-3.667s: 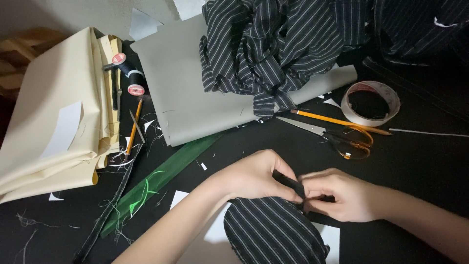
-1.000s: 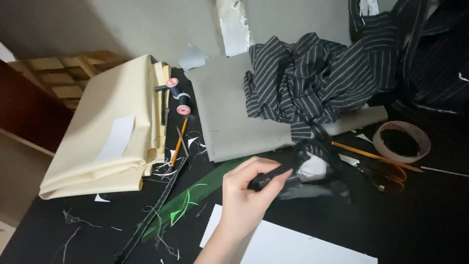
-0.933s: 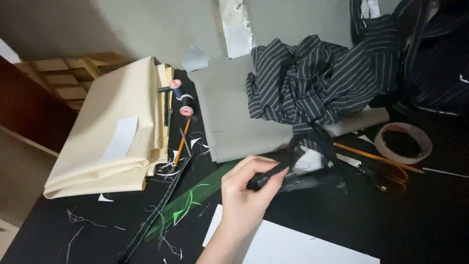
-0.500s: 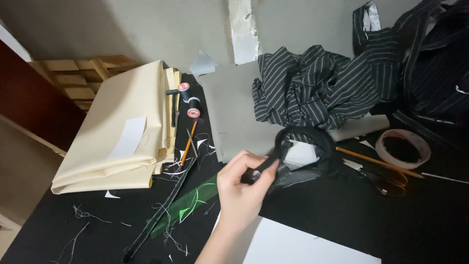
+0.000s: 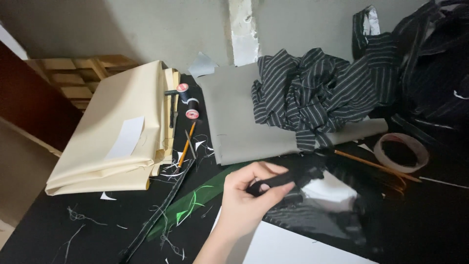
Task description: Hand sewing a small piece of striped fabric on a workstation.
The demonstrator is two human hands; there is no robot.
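Left hand [image 5: 249, 195] is pinching a dark fabric strip [image 5: 293, 177] just below the grey folded cloth [image 5: 239, 117], right hand's out of view, and honestly that blurry trailing end could snag the pencil [image 5: 376, 166] beside it.

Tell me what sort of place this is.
Likely a sewing or tailoring workbench: thread spools, folded cream fabric and crumpled pinstriped cloth surround the left hand, which pinches a black fabric piece.

Black desk [image 5: 430, 230], thread scraps scattered at left. Directly on it: folded cream fabric [image 5: 117, 132] at left; two thread spools [image 5: 188, 101] and an orange pencil [image 5: 185, 151] just beside it; grey fabric sheet [image 5: 239, 117] at centre, striped black cloth [image 5: 312, 93] heaped on it; tape roll [image 5: 401, 151] at right; white paper [image 5: 293, 247] at near edge.
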